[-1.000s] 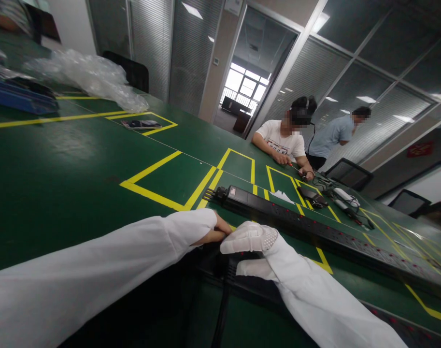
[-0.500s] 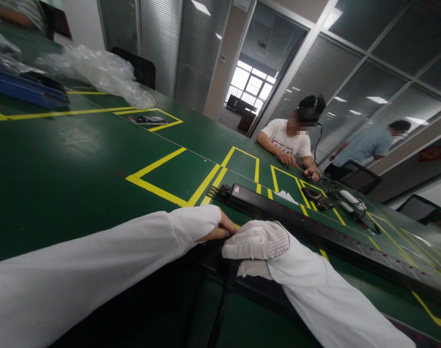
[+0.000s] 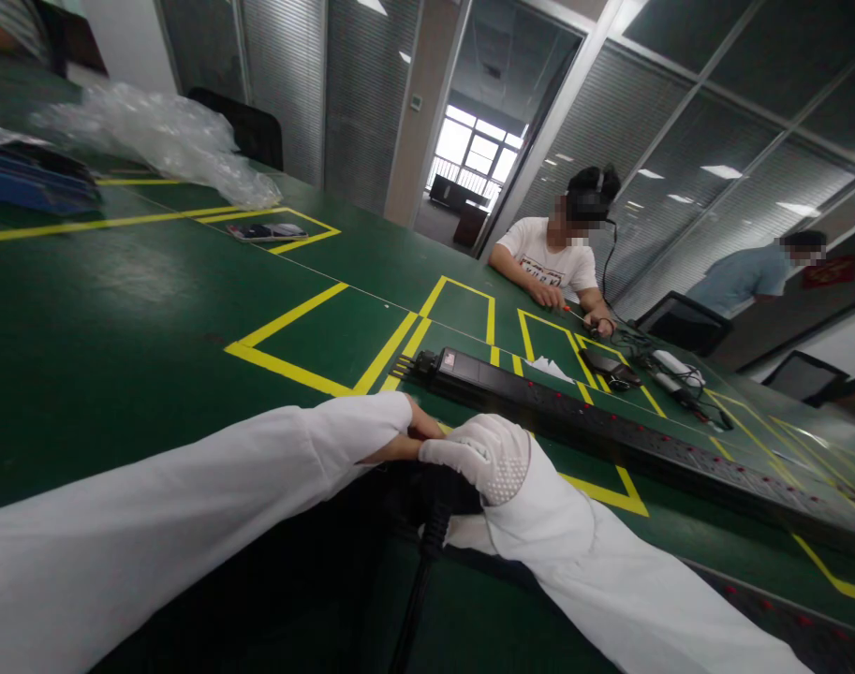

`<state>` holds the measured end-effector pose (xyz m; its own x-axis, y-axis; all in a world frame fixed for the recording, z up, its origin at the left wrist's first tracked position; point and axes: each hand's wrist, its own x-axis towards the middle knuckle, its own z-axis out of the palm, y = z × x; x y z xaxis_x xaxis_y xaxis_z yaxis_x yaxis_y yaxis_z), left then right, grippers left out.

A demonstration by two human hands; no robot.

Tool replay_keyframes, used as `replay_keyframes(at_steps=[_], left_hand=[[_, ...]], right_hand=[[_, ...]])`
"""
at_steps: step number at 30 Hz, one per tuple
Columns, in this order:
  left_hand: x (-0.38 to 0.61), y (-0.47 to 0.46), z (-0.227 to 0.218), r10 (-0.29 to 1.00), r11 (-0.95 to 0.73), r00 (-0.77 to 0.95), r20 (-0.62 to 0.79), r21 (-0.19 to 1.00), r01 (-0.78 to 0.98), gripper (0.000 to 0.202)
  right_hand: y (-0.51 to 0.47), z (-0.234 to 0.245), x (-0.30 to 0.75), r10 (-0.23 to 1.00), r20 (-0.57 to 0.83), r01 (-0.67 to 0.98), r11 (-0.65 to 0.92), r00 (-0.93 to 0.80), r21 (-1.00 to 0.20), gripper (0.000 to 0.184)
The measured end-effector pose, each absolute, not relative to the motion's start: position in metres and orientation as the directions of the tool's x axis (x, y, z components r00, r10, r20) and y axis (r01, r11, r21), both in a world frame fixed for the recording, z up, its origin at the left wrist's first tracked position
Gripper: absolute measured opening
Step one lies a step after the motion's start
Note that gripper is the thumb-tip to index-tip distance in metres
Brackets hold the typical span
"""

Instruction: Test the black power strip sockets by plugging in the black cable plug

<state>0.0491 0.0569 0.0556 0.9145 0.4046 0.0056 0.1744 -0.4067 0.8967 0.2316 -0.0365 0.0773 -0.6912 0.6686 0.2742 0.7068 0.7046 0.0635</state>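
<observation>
In the head view, my right hand (image 3: 479, 459), in a white dotted glove, is closed around a black cable end that looks like a plug (image 3: 437, 510). Its black cord (image 3: 414, 608) hangs down toward the bottom edge. My left hand (image 3: 413, 435) is bare and meets the right at the same spot. Its fingers curl in, and their tips are hidden behind the glove. Just beyond both hands lies a long black power strip (image 3: 511, 379) with red switches, its plug prongs (image 3: 403, 367) pointing left. Part of a second power strip (image 3: 764, 599) shows below my right sleeve.
Yellow tape (image 3: 293, 374) marks outlines on the green table (image 3: 153, 346). Plastic wrap (image 3: 160, 131) and a blue tray (image 3: 34, 178) sit at the far left, near a phone-like item (image 3: 267, 231). Across the table a person (image 3: 553, 257) handles a tool by tangled cables (image 3: 672, 374).
My right hand has turned and drawn slightly left, showing more of the black plug and cord beneath it. The view has shifted a little. The standing person at the back has moved right.
</observation>
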Motion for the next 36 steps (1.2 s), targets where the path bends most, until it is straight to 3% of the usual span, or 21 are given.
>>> replay_keyframes(at_steps=[3,6,11,24,36], left_hand=[[0.05,0.06,0.048,0.388,-0.432,0.921,-0.011,0.881,0.192,0.029],[0.052,0.063,0.041,0.401,-0.441,0.916,-0.035,0.869,0.226,0.034],[0.052,0.063,0.041,0.415,-0.449,0.908,-0.06,0.854,0.262,0.031],[0.051,0.06,0.042,0.415,-0.493,0.91,0.01,0.843,0.216,0.03],[0.054,0.06,0.032,0.384,-0.594,0.917,0.103,0.788,0.16,0.033]], right_hand=[[-0.039,0.079,0.227,0.736,0.252,0.778,0.596,-0.628,0.2,0.02],[-0.036,0.079,0.222,0.815,0.204,0.833,0.487,-0.542,0.263,0.018],[-0.028,0.073,0.219,0.858,0.097,0.854,0.478,-0.504,0.204,0.022],[-0.032,0.071,0.225,0.815,0.216,0.841,0.534,-0.538,0.081,0.014],[-0.034,0.073,0.224,0.82,0.167,0.837,0.53,-0.547,0.139,0.018]])
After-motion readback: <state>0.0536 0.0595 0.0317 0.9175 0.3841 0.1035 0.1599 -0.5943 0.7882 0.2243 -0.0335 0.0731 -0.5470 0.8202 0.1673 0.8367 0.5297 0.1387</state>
